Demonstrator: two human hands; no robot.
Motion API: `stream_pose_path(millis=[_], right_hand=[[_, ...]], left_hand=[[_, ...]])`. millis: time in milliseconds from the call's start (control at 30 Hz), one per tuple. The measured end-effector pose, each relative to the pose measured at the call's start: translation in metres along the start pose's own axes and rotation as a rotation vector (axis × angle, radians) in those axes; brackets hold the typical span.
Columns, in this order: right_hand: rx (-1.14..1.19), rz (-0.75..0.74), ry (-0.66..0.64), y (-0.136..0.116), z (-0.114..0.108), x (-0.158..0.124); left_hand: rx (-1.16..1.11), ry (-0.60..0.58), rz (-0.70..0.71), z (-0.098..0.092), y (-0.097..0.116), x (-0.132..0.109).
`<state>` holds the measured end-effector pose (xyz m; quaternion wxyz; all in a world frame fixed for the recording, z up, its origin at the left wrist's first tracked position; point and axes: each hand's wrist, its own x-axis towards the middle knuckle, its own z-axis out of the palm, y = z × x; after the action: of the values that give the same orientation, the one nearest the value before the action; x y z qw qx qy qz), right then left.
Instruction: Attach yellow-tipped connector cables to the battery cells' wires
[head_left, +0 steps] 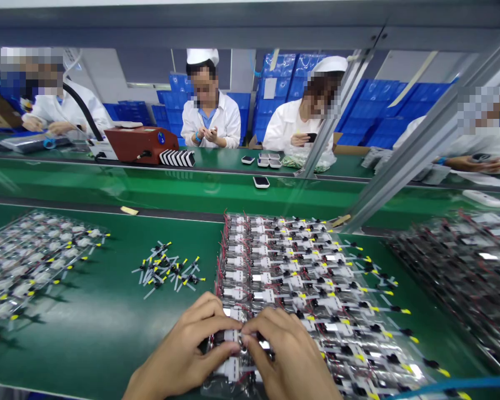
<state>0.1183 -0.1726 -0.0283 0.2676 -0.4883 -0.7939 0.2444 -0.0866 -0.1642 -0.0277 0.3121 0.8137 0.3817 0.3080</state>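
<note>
My left hand [187, 347] and my right hand [289, 355] meet at the near end of a clear tray [304, 283] filled with rows of small white parts with red wires and black, yellow-tipped ends. Both hands have their fingers curled and pinched together on one small white wired part [233, 336] in the tray's near-left rows. My fingers partly cover the part. A loose heap of small yellow-tipped pieces [169, 269] lies on the green mat left of the tray.
Another filled tray [29, 266] lies far left, and a third [466, 272] far right. Beyond is a green conveyor belt [170, 186] carrying a small white device [261, 181]. Several workers in white coats sit opposite, beside a red machine [139, 143]. A slanted metal post [404, 161] rises at right.
</note>
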Motion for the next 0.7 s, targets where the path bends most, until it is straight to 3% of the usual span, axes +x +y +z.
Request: stream_pose_path(millis=[333,567,700], right_hand=[[0.012,0.03,-0.008,-0.0002,0.0025,0.0004],[-0.041,-0.058,0.028,-0.0029,0.0045,0.0035],[-0.153,-0.115,0.097,-0.0017,-0.0006,-0.002]], left_hand=[[-0.011,0.006,0.031,0.0007,-0.0047,-0.0016],[-0.01,0.02,-0.006,0.0015,-0.0023,-0.0027],[0.053,-0.038,0.033,-0.0022,-0.0016,-0.0022]])
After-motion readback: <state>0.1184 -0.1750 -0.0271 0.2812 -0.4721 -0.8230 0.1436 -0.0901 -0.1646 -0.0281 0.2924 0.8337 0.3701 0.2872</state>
